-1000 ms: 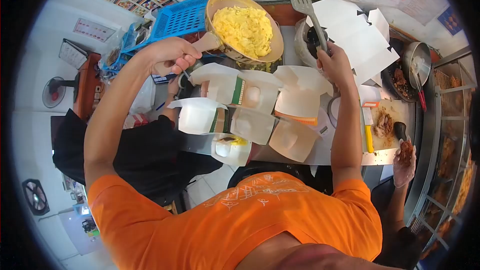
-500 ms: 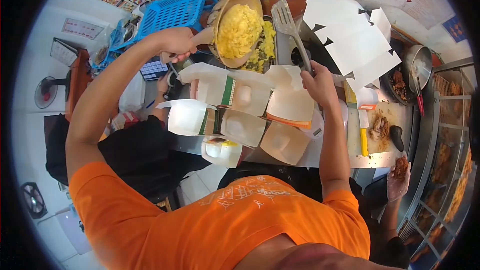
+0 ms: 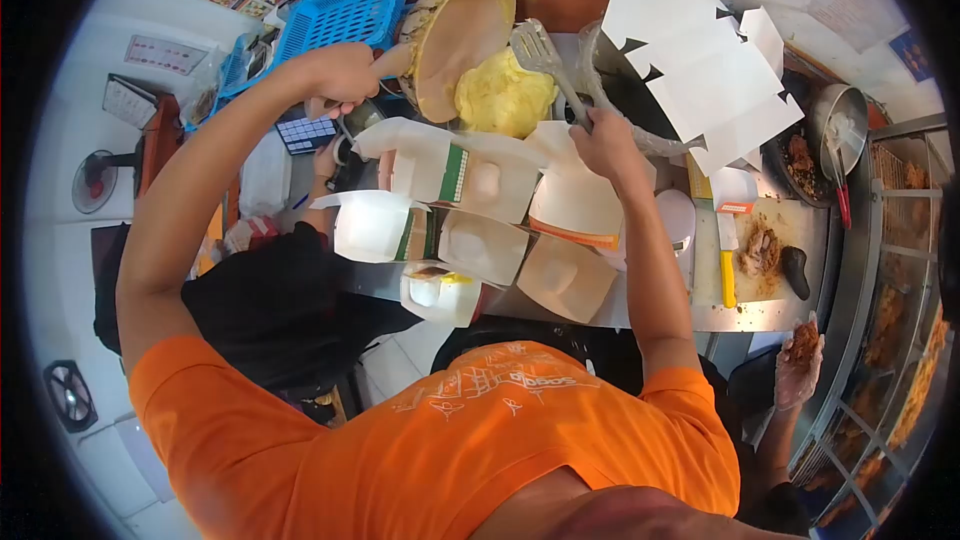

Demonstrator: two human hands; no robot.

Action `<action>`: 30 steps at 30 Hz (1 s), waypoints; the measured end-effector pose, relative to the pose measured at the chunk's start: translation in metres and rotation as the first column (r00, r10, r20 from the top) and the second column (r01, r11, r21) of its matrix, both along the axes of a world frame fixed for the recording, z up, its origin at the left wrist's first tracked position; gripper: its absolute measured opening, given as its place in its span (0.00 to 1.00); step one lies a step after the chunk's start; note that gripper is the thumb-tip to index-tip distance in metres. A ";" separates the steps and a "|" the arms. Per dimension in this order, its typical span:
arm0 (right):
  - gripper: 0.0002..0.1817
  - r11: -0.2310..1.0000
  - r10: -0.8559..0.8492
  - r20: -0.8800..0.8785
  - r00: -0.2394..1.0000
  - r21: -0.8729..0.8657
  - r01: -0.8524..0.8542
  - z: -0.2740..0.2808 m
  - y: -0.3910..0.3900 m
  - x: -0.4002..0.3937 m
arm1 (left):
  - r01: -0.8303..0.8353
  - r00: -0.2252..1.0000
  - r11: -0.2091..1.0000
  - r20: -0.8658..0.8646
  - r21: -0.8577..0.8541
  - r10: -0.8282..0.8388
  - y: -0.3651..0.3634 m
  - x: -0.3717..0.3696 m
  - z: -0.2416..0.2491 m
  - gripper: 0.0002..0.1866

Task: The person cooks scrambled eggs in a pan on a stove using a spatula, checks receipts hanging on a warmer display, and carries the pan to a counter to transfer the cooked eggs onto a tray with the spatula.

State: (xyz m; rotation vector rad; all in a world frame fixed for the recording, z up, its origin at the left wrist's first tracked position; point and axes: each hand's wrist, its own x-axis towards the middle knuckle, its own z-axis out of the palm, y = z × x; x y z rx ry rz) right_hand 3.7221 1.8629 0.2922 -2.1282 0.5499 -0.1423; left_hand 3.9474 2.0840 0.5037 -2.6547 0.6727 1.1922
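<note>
- Since a moment ago you have been tipping the pan (image 3: 462, 40) further over, so its inside is now facing right and almost bare, and the scrambled egg (image 3: 505, 95) that was sitting in it is now lying in a yellow heap below its rim.
- Your spatula (image 3: 540, 52) has been coming down and left too; its slotted blade is now touching the top of the egg heap, just right of the pan.
- Your left hand (image 3: 340, 78) is clenching around the pan's wooden handle, holding the pan tilted steeply at the far side of the counter (image 3: 655, 308), in front of the blue basket (image 3: 345, 18).
- Your right hand (image 3: 600, 148) is gripping the spatula's handle, fingers wrapped tight around it, with the blade pointing far and left.
- The egg is resting at the far middle of the counter, between the pan and the stack of flat white cartons (image 3: 700, 70), just beyond the open food boxes (image 3: 480, 220).
- Those boxes are standing open in a cluster below your hands, and the near-left one is already showing some yellow inside.
- Further right, a cutting board (image 3: 765, 255) is carrying chopped meat and a yellow-handled knife (image 3: 727, 270).
- At the near right, another person's gloved hand (image 3: 797, 365) is holding a piece of fried food.
</note>
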 end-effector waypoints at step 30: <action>0.26 0.986 -0.147 -0.041 0.988 0.069 0.150 -0.044 0.030 0.077 | -0.103 0.984 0.955 0.110 -0.277 0.138 0.064 -0.057 0.140 0.10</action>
